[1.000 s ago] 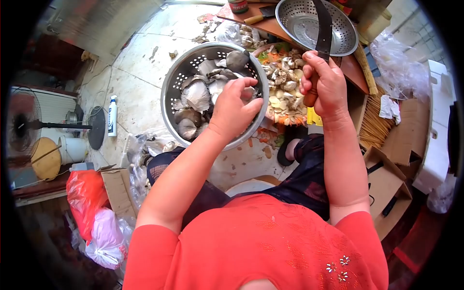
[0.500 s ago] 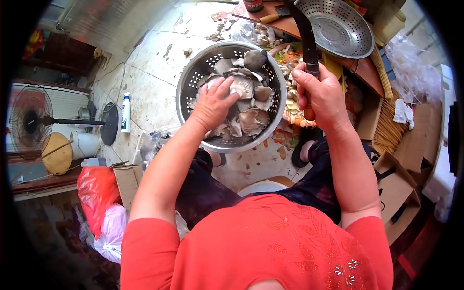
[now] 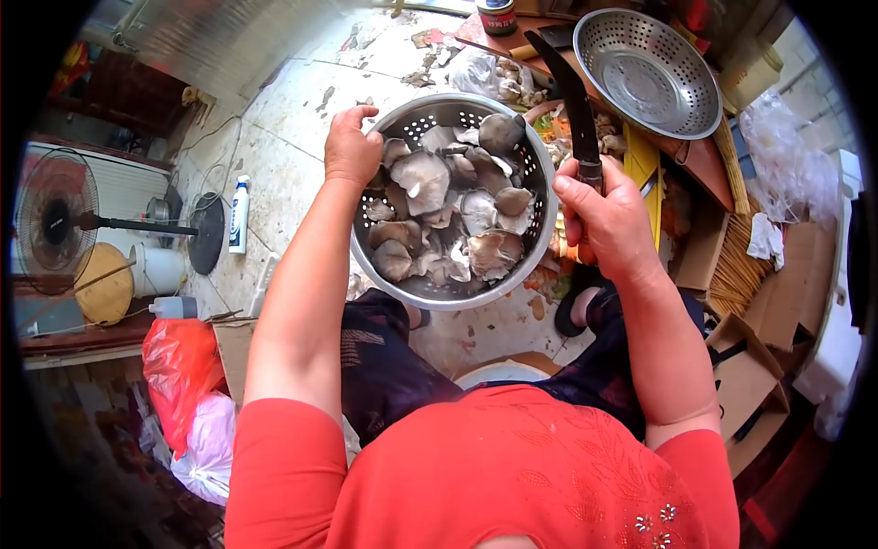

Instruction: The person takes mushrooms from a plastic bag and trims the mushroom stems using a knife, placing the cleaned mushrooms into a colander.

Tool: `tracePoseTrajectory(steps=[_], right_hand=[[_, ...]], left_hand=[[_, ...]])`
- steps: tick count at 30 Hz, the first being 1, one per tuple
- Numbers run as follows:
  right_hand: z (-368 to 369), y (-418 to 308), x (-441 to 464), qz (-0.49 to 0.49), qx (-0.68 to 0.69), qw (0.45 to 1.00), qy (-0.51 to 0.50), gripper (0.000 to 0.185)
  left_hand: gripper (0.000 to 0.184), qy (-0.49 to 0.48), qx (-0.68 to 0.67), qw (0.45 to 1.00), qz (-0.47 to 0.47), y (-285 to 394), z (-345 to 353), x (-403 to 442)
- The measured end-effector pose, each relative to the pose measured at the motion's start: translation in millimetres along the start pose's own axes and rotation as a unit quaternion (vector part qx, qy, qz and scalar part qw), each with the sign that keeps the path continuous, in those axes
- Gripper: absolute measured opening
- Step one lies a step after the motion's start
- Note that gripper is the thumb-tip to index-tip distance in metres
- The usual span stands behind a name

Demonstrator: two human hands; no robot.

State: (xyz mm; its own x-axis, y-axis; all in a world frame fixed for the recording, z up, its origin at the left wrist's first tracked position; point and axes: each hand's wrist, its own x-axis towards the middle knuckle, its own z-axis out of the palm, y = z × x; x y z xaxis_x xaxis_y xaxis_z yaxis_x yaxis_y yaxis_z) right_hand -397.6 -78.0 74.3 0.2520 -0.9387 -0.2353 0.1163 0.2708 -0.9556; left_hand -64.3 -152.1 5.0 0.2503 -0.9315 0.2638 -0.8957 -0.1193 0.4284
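Note:
A metal colander full of grey oyster mushrooms is in front of my knees. My left hand is closed at the colander's left rim, its fingers curled over the edge. In my right hand I grip a knife with a dark curved blade that points up and away from me. This hand is beside the colander's right rim; whether it touches the rim I cannot tell.
A second colander sits on the reddish board at the upper right, near a red-labelled jar. Trimmings and scraps cover the floor behind. A fan and a white bottle stand left; cardboard boxes lie right.
My left hand has left the mushrooms and moved to the colander's left rim. The colander appears slightly lower and further right. The knife is still in my right hand.

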Motion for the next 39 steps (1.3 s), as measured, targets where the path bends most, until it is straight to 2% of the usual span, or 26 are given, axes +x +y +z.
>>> tracePoseTrajectory(steps=[1,3,5,7,8,10,11,13,15,17,18,19,22,23,25,27,29,30,33,35,37,39], right_hand=[[0.4,0.7,-0.7,-0.001,0.001,1.0,-0.002,0.014],[0.1,2.9,-0.8,0.014,-0.007,1.0,-0.008,0.013],[0.3,4.2,-0.9,0.018,-0.005,1.0,-0.015,0.013],[1.4,4.9,-1.5,0.025,-0.026,0.999,-0.012,0.013],[2.3,5.9,-2.3,0.025,-0.026,0.999,-0.013,0.013],[4.3,7.7,-3.4,0.022,-0.009,0.999,-0.024,0.012],[4.4,9.3,-3.4,0.022,-0.009,0.999,-0.025,0.012],[4.1,12.3,-2.8,0.013,-0.004,0.999,-0.043,0.011],[6.8,11.2,-3.8,0.013,-0.017,0.999,-0.04,0.011],[7.0,11.8,-3.2,0.013,-0.03,0.999,-0.036,0.011],[6.8,13.5,-2.2,0.009,-0.025,0.999,-0.041,0.011],[6.8,14.7,-1.1,0.004,-0.021,0.999,-0.046,0.011],[7.3,17.5,-0.5,0.004,-0.025,0.999,-0.045,0.011],[7.9,17.4,-0.2,0.003,-0.026,0.999,-0.045,0.011],[10.2,16.5,-0.5,-0.008,-0.032,0.998,-0.055,0.012],[12.1,14.0,0.3,-0.009,-0.052,0.997,-0.05,0.013],[12.9,15.0,0.4,-0.005,-0.057,0.997,-0.05,0.013],[13.1,17.9,1.3,-0.007,-0.047,0.998,-0.051,0.013],[12.1,23.3,3.7,-0.015,-0.057,0.997,-0.053,0.014],[12.8,22.8,4.0,-0.004,-0.056,0.997,-0.052,0.014],[14.1,22.0,4.5,0.005,-0.055,0.997,-0.052,0.014],[15.3,21.2,5.2,0.01,-0.055,0.997,-0.055,0.014]], left_hand=[[0.033,0.002,0.001,1.0,0.0,-0.8,0.2,-3.2],[0.038,-0.034,-0.025,0.987,0.153,-3.1,0.5,-10.9],[0.043,-0.103,-0.009,0.976,0.189,11.1,-5.3,-24.0],[0.055,-0.171,0.102,0.945,0.26,22.4,-8.0,-38.7],[0.055,-0.171,0.102,0.945,0.259,28.7,-7.3,-47.6],[0.077,-0.264,0.296,0.872,0.286,39.4,-5.1,-61.3],[0.077,-0.263,0.296,0.873,0.286,40.4,-2.7,-63.5],[0.09,-0.295,0.28,0.883,0.235,37.1,5.2,-66.6],[0.087,-0.27,0.27,0.896,0.225,29.9,8.3,-67.0],[0.079,-0.285,0.243,0.904,0.207,24.6,4.6,-62.7],[0.065,-0.24,0.222,0.92,0.218,19.5,5.5,-64.3],[0.065,-0.24,0.221,0.92,0.218,16.5,4.9,-62.5],[0.046,-0.183,0.201,0.94,0.205,4.7,6.8,-54.8],[0.046,-0.182,0.201,0.941,0.205,-0.5,8.8,-51.7],[0.04,-0.111,0.118,0.97,0.179,-9.5,13.4,-43.3],[0.026,-0.004,0.052,0.984,0.17,-15.8,22.5,-35.1],[0.022,0.024,0.031,0.993,0.108,-11.8,23.1,-23.2],[0.026,0.015,-0.01,0.998,0.059,-9.2,21.3,-18.5],[0.026,0.043,-0.103,0.994,-0.01,-2.1,20.4,-1.8],[0.027,0.036,-0.12,0.992,-0.005,5.8,16.3,8.3],[0.028,-0.017,-0.197,0.979,-0.044,13.7,15.2,19.6],[0.033,-0.054,-0.207,0.975,-0.053,-4.8,32.9,34.2]])
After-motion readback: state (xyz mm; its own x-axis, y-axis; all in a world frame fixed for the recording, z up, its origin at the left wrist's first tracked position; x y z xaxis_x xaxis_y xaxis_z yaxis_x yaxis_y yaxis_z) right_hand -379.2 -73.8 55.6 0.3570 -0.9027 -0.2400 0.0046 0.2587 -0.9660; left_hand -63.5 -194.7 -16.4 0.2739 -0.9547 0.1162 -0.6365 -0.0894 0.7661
